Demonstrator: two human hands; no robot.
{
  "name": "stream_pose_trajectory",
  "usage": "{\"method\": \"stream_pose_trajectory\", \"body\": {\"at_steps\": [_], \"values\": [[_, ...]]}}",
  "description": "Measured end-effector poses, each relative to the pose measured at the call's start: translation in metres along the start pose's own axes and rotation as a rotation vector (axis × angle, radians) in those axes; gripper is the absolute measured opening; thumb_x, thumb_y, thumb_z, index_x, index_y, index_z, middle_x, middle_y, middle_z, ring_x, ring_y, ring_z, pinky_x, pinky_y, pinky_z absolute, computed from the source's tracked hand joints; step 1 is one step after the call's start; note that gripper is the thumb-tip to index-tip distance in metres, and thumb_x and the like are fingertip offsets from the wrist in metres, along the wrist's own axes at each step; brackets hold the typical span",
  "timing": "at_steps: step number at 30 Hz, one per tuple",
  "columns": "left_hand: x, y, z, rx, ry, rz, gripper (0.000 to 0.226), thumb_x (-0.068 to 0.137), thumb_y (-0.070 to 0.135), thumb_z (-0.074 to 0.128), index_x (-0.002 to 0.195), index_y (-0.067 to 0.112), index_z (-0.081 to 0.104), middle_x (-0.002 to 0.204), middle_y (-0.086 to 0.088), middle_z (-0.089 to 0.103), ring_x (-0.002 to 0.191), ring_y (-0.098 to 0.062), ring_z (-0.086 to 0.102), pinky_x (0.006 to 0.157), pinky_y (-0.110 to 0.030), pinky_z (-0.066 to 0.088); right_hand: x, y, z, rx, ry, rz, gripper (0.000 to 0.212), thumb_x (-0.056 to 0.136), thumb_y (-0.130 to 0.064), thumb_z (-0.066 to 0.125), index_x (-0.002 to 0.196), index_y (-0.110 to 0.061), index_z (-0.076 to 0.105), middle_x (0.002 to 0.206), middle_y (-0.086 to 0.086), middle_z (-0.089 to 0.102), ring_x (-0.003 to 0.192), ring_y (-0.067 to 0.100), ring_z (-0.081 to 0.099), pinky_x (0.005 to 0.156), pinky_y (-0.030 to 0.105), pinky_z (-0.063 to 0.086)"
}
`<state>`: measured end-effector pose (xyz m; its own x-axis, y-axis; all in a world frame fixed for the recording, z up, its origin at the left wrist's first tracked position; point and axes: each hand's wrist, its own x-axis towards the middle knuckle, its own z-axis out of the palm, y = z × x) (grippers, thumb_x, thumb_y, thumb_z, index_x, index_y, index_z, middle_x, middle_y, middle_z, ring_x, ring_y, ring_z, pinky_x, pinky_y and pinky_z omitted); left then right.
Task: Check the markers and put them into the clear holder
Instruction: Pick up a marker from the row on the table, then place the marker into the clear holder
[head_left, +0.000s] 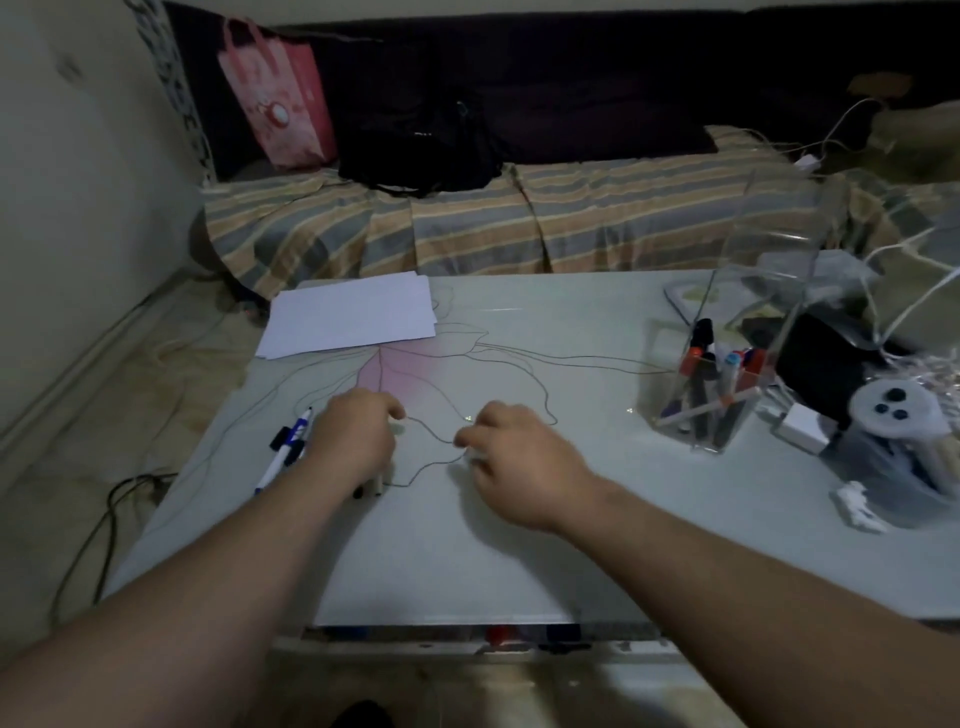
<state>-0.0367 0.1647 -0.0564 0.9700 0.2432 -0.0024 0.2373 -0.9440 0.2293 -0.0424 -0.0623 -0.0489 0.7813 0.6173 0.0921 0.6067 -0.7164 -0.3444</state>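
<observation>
head view: marker risks at the bench

left hand (353, 441) closed over a white marker (378, 480), only its dark tip showing. right hand (511, 457) pinched on something small; can't tell what, blurred. loose blue-and-white markers (288, 449) sit near the left bench (519, 545) edge, could roll off. clear plastic holder (706, 395), far right, already crowded; a reach across might tip it. uncapped tip could mark the bench.

Paper (353, 314) far left on table (519, 545) — holder (711, 395) right.
</observation>
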Motion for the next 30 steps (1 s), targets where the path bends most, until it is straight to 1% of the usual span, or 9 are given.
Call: {"method": "stream_pose_trajectory", "body": {"at_steps": [3, 7, 10, 13, 17, 20, 24, 27, 30], "values": [[-0.001, -0.037, -0.007, 0.001, 0.083, -0.083, 0.031, 0.088, 0.017, 0.06, 0.108, 0.035, 0.076, 0.116, -0.005, 0.065, 0.104, -0.03, 0.064, 0.088, -0.039, 0.056, 0.012, -0.035, 0.035, -0.045, -0.2, -0.09, 0.043, 0.098, -0.038, 0.047, 0.14, -0.03, 0.05, 0.135, 0.005, 0.044, 0.12, 0.031, 0.045, 0.092, 0.051, 0.051], [-0.006, -0.064, -0.002, 0.081, 0.061, -0.029, 0.027, 0.088, 0.035, 0.059, 0.108, 0.043, 0.075, 0.113, -0.002, 0.07, 0.102, -0.028, 0.064, 0.086, -0.037, 0.056, 0.034, -0.067, 0.067, -0.108, -0.259, -0.135, 0.051, 0.099, -0.044, 0.045, 0.148, -0.03, 0.036, 0.137, 0.008, 0.039, 0.12, 0.033, 0.039, 0.09, 0.051, 0.046], [-0.007, -0.061, 0.003, 0.149, 0.047, 0.043, 0.027, 0.088, 0.039, 0.059, 0.11, 0.045, 0.074, 0.11, -0.004, 0.067, 0.101, -0.029, 0.061, 0.084, -0.036, 0.054, 0.041, -0.072, 0.077, -0.166, -0.226, -0.134, 0.047, 0.101, -0.044, 0.042, 0.144, -0.026, 0.042, 0.134, 0.01, 0.041, 0.118, 0.036, 0.039, 0.089, 0.052, 0.045], [-0.007, -0.054, 0.008, 0.211, 0.042, 0.08, 0.027, 0.089, 0.044, 0.059, 0.112, 0.043, 0.073, 0.111, -0.002, 0.064, 0.106, -0.028, 0.055, 0.086, -0.036, 0.047, 0.044, -0.07, 0.074, -0.203, -0.191, -0.068, 0.041, 0.103, -0.039, 0.041, 0.135, -0.016, 0.054, 0.128, 0.012, 0.048, 0.115, 0.035, 0.044, 0.084, 0.047, 0.045], [-0.004, -0.05, 0.01, 0.258, 0.038, 0.075, 0.032, 0.087, 0.053, 0.06, 0.113, 0.041, 0.073, 0.111, 0.001, 0.061, 0.111, -0.026, 0.053, 0.088, -0.038, 0.04, 0.048, -0.065, 0.054, -0.321, -0.177, 0.091, 0.03, 0.095, -0.008, 0.049, 0.121, -0.005, 0.064, 0.127, 0.019, 0.056, 0.113, 0.039, 0.054, 0.084, 0.044, 0.047], [-0.006, -0.039, 0.011, 0.289, 0.015, 0.098, 0.032, 0.089, 0.053, 0.058, 0.115, 0.04, 0.072, 0.114, 0.002, 0.061, 0.113, -0.025, 0.051, 0.09, -0.04, 0.037, 0.047, -0.047, 0.04, -0.295, -0.24, 0.221, 0.033, 0.091, 0.002, 0.05, 0.121, -0.003, 0.062, 0.125, 0.019, 0.06, 0.112, 0.039, 0.06, 0.079, 0.041, 0.047], [-0.009, -0.026, 0.014, 0.293, -0.017, 0.156, 0.027, 0.094, 0.045, 0.057, 0.116, 0.041, 0.072, 0.115, 0.007, 0.064, 0.115, -0.022, 0.051, 0.095, -0.041, 0.035, 0.039, -0.016, 0.026, -0.204, -0.255, 0.324, 0.035, 0.093, -0.006, 0.051, 0.127, -0.007, 0.058, 0.123, 0.017, 0.061, 0.112, 0.036, 0.062, 0.079, 0.035, 0.048], [-0.01, -0.019, 0.018, 0.254, -0.035, 0.172, 0.024, 0.096, 0.036, 0.059, 0.117, 0.043, 0.069, 0.114, 0.009, 0.069, 0.114, -0.022, 0.052, 0.097, -0.041, 0.034, 0.032, 0.001, 0.01, -0.128, -0.297, 0.413, 0.033, 0.094, -0.014, 0.057, 0.126, -0.008, 0.048, 0.121, 0.016, 0.062, 0.109, 0.033, 0.062, 0.073, 0.033, 0.043], [-0.006, -0.019, 0.026, 0.132, -0.053, 0.153, 0.03, 0.092, 0.028, 0.065, 0.121, 0.038, 0.065, 0.104, 0.007, 0.074, 0.104, -0.021, 0.059, 0.091, -0.036, 0.042, 0.022, 0.018, -0.002, -0.093, -0.367, 0.473, 0.042, 0.093, -0.013, 0.059, 0.13, -0.009, 0.042, 0.123, 0.017, 0.061, 0.108, 0.033, 0.061, 0.073, 0.033, 0.045]]}}
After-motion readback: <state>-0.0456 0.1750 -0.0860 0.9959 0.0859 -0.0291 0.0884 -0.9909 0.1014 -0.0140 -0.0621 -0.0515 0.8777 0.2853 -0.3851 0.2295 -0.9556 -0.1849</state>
